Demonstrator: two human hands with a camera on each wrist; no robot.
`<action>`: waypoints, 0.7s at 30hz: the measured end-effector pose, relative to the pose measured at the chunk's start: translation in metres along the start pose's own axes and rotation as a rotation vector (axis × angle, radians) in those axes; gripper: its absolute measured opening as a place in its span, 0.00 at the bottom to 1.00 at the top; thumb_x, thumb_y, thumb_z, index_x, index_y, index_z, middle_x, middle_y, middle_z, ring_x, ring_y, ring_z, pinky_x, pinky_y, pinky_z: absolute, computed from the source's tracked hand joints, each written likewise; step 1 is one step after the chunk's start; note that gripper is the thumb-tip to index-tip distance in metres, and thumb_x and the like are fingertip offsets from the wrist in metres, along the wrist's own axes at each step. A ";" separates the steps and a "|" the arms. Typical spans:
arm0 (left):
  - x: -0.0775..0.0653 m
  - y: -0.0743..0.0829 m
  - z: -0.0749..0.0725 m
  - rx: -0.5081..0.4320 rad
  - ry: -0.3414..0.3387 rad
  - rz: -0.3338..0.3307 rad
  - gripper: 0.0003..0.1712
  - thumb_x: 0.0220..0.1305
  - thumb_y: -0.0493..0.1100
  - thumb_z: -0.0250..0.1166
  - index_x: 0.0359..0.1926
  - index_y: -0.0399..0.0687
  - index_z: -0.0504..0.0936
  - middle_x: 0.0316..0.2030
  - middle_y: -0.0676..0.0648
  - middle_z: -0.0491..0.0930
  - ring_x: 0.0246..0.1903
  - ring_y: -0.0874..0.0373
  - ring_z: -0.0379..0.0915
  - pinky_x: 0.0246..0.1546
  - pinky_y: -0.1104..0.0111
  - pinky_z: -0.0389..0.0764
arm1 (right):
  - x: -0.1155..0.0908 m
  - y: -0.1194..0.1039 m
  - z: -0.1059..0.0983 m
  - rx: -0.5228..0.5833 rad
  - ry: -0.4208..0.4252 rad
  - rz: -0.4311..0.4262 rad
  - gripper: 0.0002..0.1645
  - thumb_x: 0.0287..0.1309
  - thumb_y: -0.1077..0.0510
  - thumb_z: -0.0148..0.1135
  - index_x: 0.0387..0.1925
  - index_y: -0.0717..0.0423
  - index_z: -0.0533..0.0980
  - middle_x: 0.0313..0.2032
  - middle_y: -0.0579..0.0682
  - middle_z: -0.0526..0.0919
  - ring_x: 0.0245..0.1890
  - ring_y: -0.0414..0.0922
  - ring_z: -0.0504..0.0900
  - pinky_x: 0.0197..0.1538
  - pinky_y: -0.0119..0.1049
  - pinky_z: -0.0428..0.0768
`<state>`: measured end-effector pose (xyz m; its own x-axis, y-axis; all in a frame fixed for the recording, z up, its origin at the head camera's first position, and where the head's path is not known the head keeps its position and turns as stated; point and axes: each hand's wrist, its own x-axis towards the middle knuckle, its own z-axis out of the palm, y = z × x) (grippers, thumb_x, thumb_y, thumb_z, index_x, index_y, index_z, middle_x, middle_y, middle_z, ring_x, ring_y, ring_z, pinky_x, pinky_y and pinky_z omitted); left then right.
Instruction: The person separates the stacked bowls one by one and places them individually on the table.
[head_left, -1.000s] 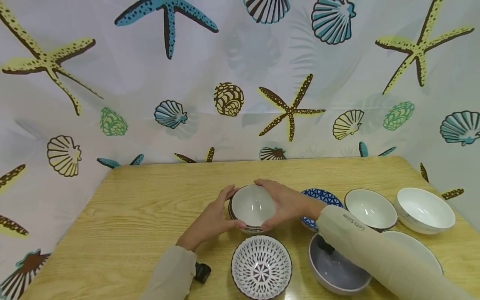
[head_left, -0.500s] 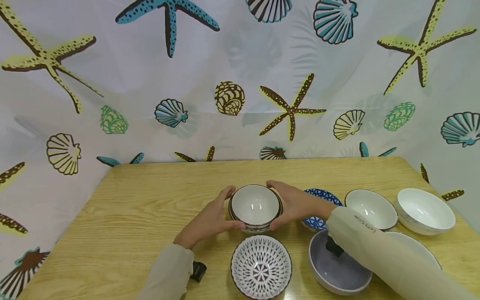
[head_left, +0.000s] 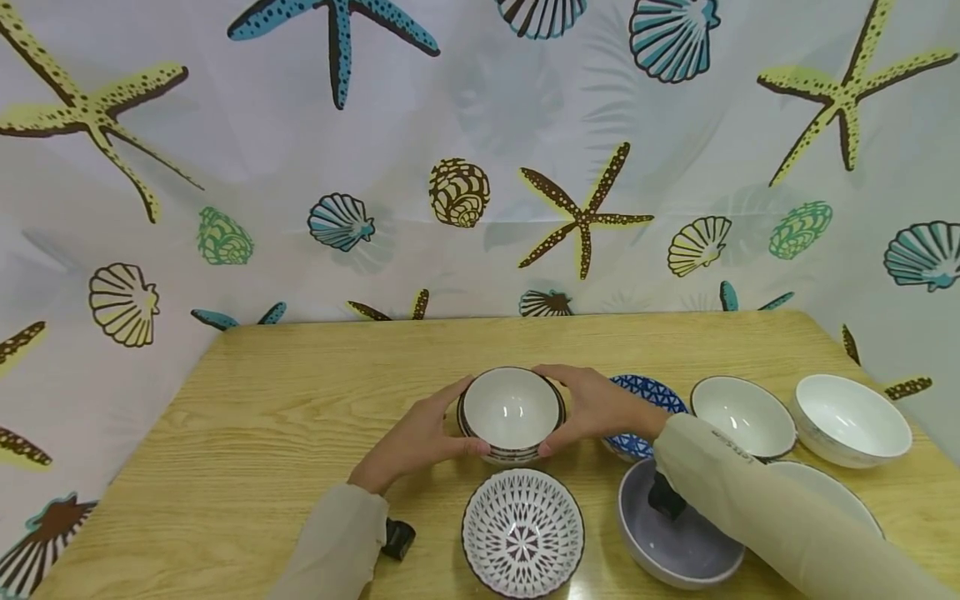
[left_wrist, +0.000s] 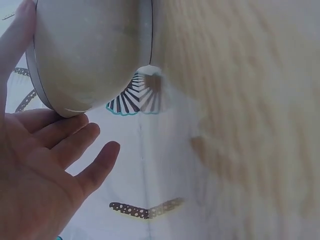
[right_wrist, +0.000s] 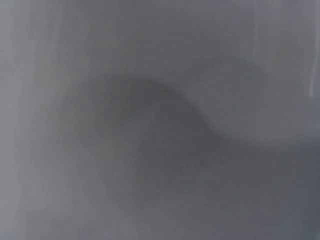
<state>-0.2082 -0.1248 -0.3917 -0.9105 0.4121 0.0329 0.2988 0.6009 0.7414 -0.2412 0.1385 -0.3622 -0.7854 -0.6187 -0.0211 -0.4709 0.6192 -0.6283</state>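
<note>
A stack of white bowls [head_left: 512, 408] with dark rims stands mid-table in the head view, its rims nested closely. My left hand [head_left: 420, 442] holds the left side, thumb at the front and fingers toward the back. On the opposite side, my right hand [head_left: 596, 410] grips the rim the same way. The left wrist view shows a bowl's pale outer wall [left_wrist: 90, 50], with fingers [left_wrist: 70, 135] of the left hand under its edge. Just in front of the stack sits a bowl with a black-and-white leaf pattern [head_left: 522, 533]. The right wrist view is a grey blur.
Beneath the right forearm stands a grey-purple bowl [head_left: 667, 554]. A blue patterned dish [head_left: 648, 392] lies behind the right wrist. Farther right are a dark-rimmed bowl [head_left: 742, 414], a white bowl [head_left: 851, 417] and a partly hidden pale bowl [head_left: 832, 492]. A printed curtain [head_left: 405, 150] hangs behind the wooden table [head_left: 247, 433].
My right hand has shifted slightly right, from over the top bowl's rim to the stack's right side. The left hand has stayed on its side. The bowls have kept their places.
</note>
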 end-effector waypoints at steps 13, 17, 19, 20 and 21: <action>0.004 0.004 -0.001 -0.015 0.021 -0.012 0.59 0.47 0.61 0.71 0.74 0.47 0.52 0.72 0.33 0.46 0.70 0.36 0.48 0.65 0.42 0.59 | -0.001 -0.001 -0.001 0.015 0.064 -0.005 0.61 0.33 0.44 0.79 0.68 0.62 0.61 0.63 0.60 0.71 0.64 0.57 0.69 0.64 0.55 0.68; 0.005 0.005 -0.002 -0.038 0.040 0.000 0.58 0.47 0.59 0.71 0.74 0.47 0.53 0.72 0.32 0.45 0.70 0.36 0.47 0.65 0.41 0.57 | 0.000 -0.002 -0.004 0.020 0.079 -0.013 0.61 0.34 0.44 0.79 0.69 0.61 0.60 0.65 0.59 0.69 0.65 0.57 0.68 0.64 0.56 0.68; 0.005 0.005 -0.001 -0.059 0.048 0.005 0.57 0.47 0.59 0.71 0.74 0.48 0.54 0.72 0.33 0.45 0.71 0.36 0.45 0.66 0.41 0.56 | 0.000 -0.002 -0.004 0.040 0.081 -0.032 0.60 0.35 0.46 0.79 0.68 0.61 0.60 0.64 0.59 0.70 0.64 0.57 0.69 0.64 0.55 0.69; 0.005 0.005 -0.001 -0.070 0.051 0.008 0.57 0.46 0.60 0.70 0.73 0.49 0.55 0.73 0.34 0.46 0.71 0.37 0.43 0.66 0.41 0.54 | 0.000 -0.002 -0.005 0.057 0.079 -0.048 0.59 0.36 0.47 0.78 0.68 0.61 0.60 0.64 0.59 0.70 0.64 0.56 0.70 0.64 0.55 0.69; 0.005 0.006 0.000 -0.082 0.053 0.015 0.57 0.45 0.61 0.70 0.73 0.50 0.55 0.73 0.35 0.47 0.72 0.38 0.42 0.67 0.41 0.53 | 0.000 -0.001 -0.004 0.082 0.077 -0.064 0.59 0.37 0.48 0.79 0.68 0.61 0.59 0.64 0.58 0.70 0.63 0.56 0.70 0.64 0.54 0.69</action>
<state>-0.2110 -0.1195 -0.3871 -0.9207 0.3822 0.0783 0.2900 0.5360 0.7929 -0.2425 0.1399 -0.3582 -0.7848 -0.6148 0.0784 -0.4888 0.5362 -0.6881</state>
